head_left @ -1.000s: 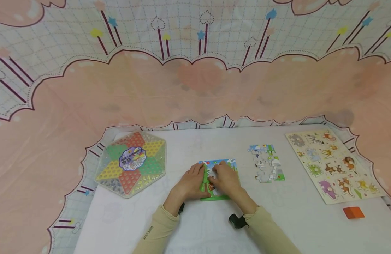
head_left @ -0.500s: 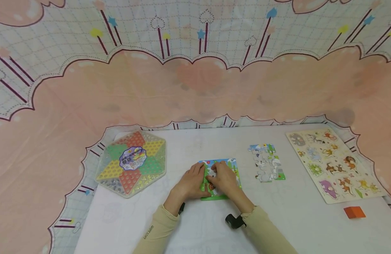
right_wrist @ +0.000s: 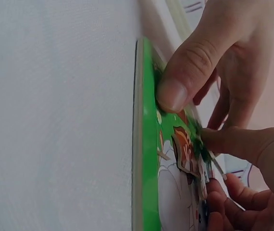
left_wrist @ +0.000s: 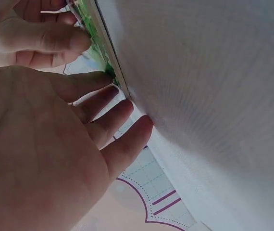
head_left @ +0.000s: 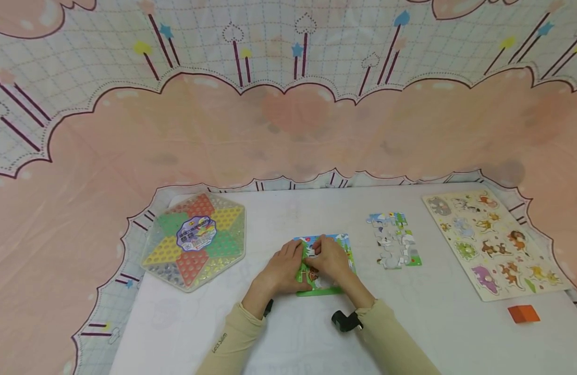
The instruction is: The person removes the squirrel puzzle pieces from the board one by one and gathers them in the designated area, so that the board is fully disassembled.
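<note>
A small jigsaw puzzle board [head_left: 318,293] with a green and blue picture lies on the white table before the person. The left hand [head_left: 281,268] lies along its left side, fingers extended. In the right wrist view, the left thumb [right_wrist: 178,91] presses on the board's green border. Over the middle of the board, the right hand [head_left: 335,260] pinches a thin puzzle piece [right_wrist: 218,166], seen edge-on between thumb and fingertips. A brown piece [right_wrist: 181,149] sits slightly raised on the board. The left palm [left_wrist: 36,144] shows in the left wrist view, its fingertips at the board's edge.
To the right lies a cluster of puzzle pieces [head_left: 395,245] with a grey animal picture. Beyond it are a wooden animal board [head_left: 496,250] and an orange block [head_left: 524,314]. A hexagonal Chinese checkers set [head_left: 229,234] lies at the left.
The right hand's fingertips have shifted slightly toward the far edge of the board, and its wrist slightly left. The left hand stays in place.
</note>
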`<move>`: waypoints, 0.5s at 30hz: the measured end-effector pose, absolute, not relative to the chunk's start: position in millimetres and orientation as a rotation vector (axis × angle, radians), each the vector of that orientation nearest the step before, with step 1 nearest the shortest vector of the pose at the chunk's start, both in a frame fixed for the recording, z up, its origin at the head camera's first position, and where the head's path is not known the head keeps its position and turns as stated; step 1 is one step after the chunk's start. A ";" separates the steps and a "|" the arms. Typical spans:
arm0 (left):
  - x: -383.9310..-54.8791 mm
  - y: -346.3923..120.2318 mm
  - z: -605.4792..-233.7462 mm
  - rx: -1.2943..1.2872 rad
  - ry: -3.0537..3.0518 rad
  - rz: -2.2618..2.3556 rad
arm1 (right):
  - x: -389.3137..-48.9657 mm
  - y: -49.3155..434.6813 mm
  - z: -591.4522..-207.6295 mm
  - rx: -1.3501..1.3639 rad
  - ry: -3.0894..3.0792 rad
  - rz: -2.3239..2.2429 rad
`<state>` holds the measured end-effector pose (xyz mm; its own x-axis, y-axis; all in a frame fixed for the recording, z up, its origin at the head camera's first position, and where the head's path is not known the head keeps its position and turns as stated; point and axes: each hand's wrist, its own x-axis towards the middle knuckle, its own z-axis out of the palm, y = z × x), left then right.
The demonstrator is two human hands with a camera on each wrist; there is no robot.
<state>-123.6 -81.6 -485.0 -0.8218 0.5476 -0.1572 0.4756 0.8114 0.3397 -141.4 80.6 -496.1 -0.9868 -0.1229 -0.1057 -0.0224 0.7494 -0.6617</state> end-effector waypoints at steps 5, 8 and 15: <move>-122.0 -81.8 -484.9 0.789 2.754 0.443 | -140.8 81.1 -496.5 -0.022 2.763 -1.157; -122.0 -82.1 -484.5 0.793 2.760 0.439 | -140.6 81.7 -497.3 0.016 2.748 -1.215; -122.7 -81.9 -484.7 0.785 2.767 0.432 | -140.3 89.5 -496.5 0.040 2.726 -1.433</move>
<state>-122.7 -81.9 -484.7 -0.8290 0.5412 -0.1407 0.4725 0.8125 0.3415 -140.3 89.5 -496.5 -0.9978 -0.0055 -0.0663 0.0515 0.5673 -0.8219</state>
